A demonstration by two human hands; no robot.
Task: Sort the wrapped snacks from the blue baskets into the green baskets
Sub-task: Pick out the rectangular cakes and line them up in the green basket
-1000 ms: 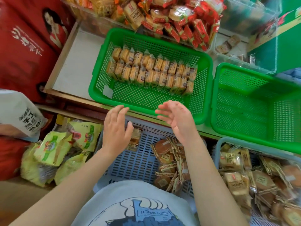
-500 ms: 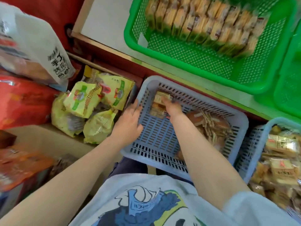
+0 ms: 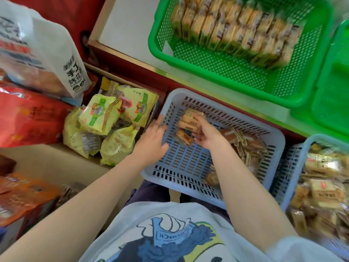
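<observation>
Head camera looks down over a person's lap at a blue basket [image 3: 181, 167] resting against their knees. Their right hand [image 3: 206, 136] reaches into its far left corner, fingers curled around a small bunch of wrapped snacks [image 3: 190, 121], tan packets with dark print, held just above the slatted floor. One more packet [image 3: 184, 138] lies just beneath that hand; whether the fingers touch it I cannot tell. Their left hand [image 3: 153, 138] is spread flat, fingers straight, resting on the basket's left rim and holding nothing. A loose heap of brown wrapped cakes [image 3: 245, 142] fills the right half of the same basket.

A second blue basket [image 3: 287, 167] sits to the right, packed with more tan packets [image 3: 324, 186]. Up on the shelf beyond, a green basket [image 3: 226, 72] holds neat upright rows of packets [image 3: 236, 31] along its far side, its near half bare mesh. Another green basket [image 3: 330, 95] stands just beside it at the right edge.

Left of the blue basket, yellow-green bags [image 3: 105, 127] lie piled in a cardboard box, with a white bag [image 3: 43, 53] and red packaging [image 3: 24, 118] further left.
</observation>
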